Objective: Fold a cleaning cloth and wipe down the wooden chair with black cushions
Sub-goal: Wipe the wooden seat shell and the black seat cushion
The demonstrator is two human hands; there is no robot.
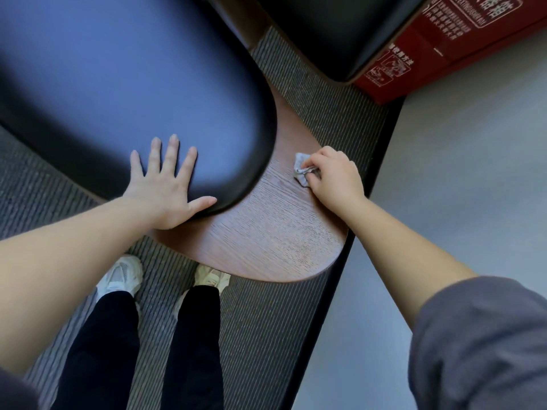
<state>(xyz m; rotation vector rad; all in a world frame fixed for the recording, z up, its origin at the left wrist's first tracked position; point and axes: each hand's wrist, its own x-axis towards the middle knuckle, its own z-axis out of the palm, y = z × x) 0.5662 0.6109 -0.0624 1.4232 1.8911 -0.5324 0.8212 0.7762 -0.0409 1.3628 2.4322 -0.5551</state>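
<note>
Mostly the cleaning cloth (300, 161) is hidden: only a pale grey, crumpled corner and a small fold of it show from under the curled fingers of the right hand (334, 176), so how it is folded cannot be made out. The right hand grips that cloth and holds it against the bare wood of the wooden chair (266, 232), just beside the rounded edge of the large cushion (133, 84). The left hand (165, 184) lies flat on the near end of that cushion, fingers straight and spread, thumb out along the cushion's edge.

Two black cushions are in view. The large one is cut off by the top and left edges. The second cushion (325, 31) is cut off at the top, and whether it belongs to the same chair cannot be told. The wood is brown with a fine straight grain and a rounded front edge, and it sticks out from under the large cushion.

One red box (438, 45) with white printing stands behind the second cushion, partly covered by it. Two pale shoes (121, 276) (211, 276) stand on the striped carpet (310, 93), half hidden by black trouser legs. One grey sleeve (479, 344) covers the right upper arm.
</note>
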